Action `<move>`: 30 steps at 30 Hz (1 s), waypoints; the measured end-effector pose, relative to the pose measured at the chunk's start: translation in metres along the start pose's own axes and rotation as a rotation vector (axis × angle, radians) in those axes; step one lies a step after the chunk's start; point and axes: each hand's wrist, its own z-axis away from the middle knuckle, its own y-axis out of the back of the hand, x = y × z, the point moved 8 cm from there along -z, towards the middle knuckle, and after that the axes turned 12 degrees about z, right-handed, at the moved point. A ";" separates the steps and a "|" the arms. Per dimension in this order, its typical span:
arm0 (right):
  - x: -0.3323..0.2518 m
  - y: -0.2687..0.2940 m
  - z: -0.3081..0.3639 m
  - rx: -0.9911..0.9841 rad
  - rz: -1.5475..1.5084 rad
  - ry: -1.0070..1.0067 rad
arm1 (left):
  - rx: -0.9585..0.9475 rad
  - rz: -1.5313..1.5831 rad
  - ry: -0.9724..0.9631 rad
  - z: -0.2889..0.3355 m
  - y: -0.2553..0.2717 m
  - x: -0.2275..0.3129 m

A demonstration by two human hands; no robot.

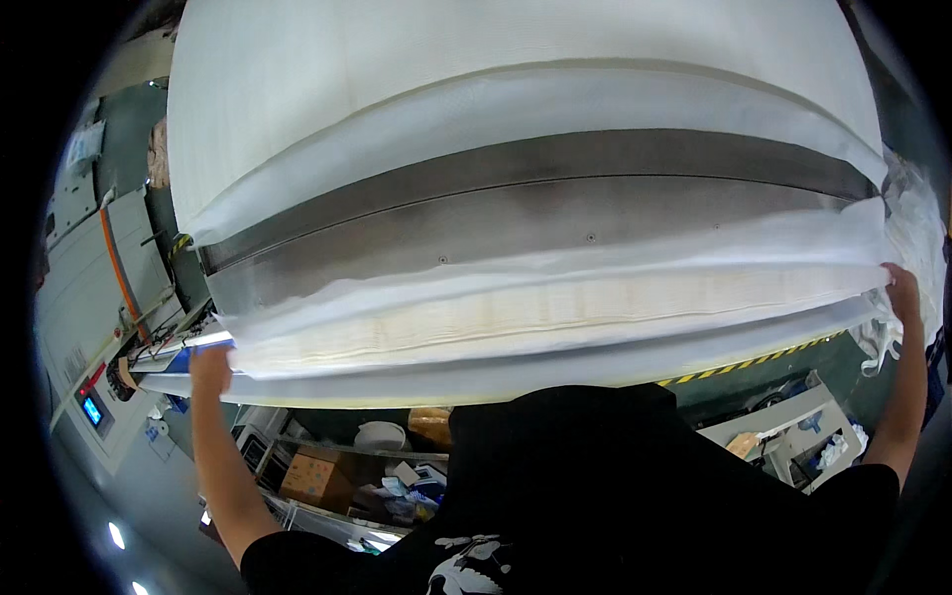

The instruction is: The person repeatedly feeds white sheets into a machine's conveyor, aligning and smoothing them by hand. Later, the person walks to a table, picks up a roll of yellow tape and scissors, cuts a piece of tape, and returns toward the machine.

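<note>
Two-handed, pinches the cream cloth strip (555,309) between curled fingers at opposite ends, stretched lengthwise from left hand (210,371) to right hand (901,291), equally near both.

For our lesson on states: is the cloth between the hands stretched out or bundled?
Stretched out: the cloth runs as a strip from left hand to right hand.

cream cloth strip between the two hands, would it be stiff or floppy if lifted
Probably floppy: the cream cloth strip shows soft ripples and a wavy lower edge. It would likely sag mid-length, being long, with the left hand and right hand only at its ends.
</note>
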 end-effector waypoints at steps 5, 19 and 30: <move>-0.052 -0.044 0.023 -0.122 0.209 0.159 | -0.283 -0.131 -0.047 -0.001 -0.066 0.033; 0.015 -0.187 0.002 -0.128 0.339 0.121 | 0.051 0.238 0.601 -0.018 -0.053 -0.015; -0.228 -0.056 -0.005 -0.496 -0.098 0.409 | 0.696 0.550 0.135 -0.029 0.071 0.113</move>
